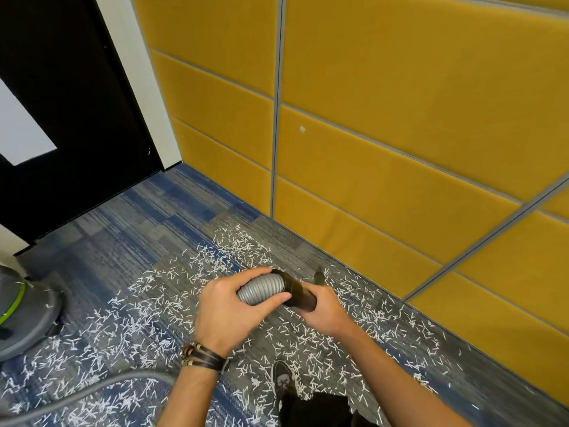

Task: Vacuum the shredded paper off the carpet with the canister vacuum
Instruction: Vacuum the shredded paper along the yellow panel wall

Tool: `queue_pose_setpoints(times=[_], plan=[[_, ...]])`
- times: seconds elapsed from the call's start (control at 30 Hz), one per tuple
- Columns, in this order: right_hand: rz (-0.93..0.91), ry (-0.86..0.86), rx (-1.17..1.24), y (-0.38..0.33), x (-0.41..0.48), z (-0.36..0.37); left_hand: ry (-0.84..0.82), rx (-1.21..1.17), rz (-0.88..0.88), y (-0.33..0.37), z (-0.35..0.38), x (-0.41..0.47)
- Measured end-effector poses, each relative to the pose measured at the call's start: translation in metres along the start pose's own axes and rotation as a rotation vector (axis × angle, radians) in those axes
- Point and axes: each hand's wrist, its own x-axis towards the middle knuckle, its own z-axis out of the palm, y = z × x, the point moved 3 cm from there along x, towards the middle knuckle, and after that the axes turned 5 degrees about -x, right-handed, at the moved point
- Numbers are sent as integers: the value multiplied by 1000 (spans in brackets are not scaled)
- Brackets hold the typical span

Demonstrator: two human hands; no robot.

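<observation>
White shredded paper [215,263] lies scattered over the blue-grey carpet [129,229], thickest in the middle and toward me. My left hand [228,312] grips the grey ribbed hose [261,288] near its end. My right hand [323,306] grips the black tube [298,288] joined to that hose; the tube's dark tip [319,277] points toward the wall. The grey canister vacuum [21,312] with a green band stands at the left edge. More grey hose [92,389] curves across the carpet at the lower left.
A yellow padded wall [385,134] runs along the right and back. A black door [70,118] with a white panel stands at the back left. My dark shoe [283,380] rests on the carpet below my hands.
</observation>
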Motion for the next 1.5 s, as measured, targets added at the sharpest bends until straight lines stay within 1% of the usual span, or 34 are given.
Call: queue_pose_setpoints(times=[0.1, 0.23, 0.47, 0.57, 0.67, 0.77, 0.87, 1.0, 1.13, 1.27, 1.4, 1.5], plan=[[-25, 6, 11, -11, 4, 2, 27, 21, 14, 3, -9, 2], [-47, 13, 71, -26, 6, 4, 15, 25, 61, 11, -15, 4], [-5, -8, 142, -31, -17, 0, -32, -79, 91, 20, -20, 1], [2, 16, 125, -33, -26, -6, -21, -63, 110, 22, -20, -3], [11, -9, 100, -37, -23, -5, 11, -57, 138, 26, -26, -4], [-16, -21, 86, -41, -24, -3, 5, -79, 156, 26, -33, -4], [-7, -14, 72, -40, -27, -6, 5, -99, 150, 24, -36, -2], [9, 21, 22, -35, -23, -15, 47, -69, 160, 24, -30, -1], [11, 4, -14, -23, -12, -19, 13, -36, 148, 18, -15, 0], [25, -14, -12, -16, -6, -17, -3, -57, 89, 11, -5, 4], [32, 2, 3, -8, -13, -8, -24, -94, 84, 9, -7, 5], [27, 26, -4, -9, -14, -10, 2, -78, 76, 7, -8, 6]])
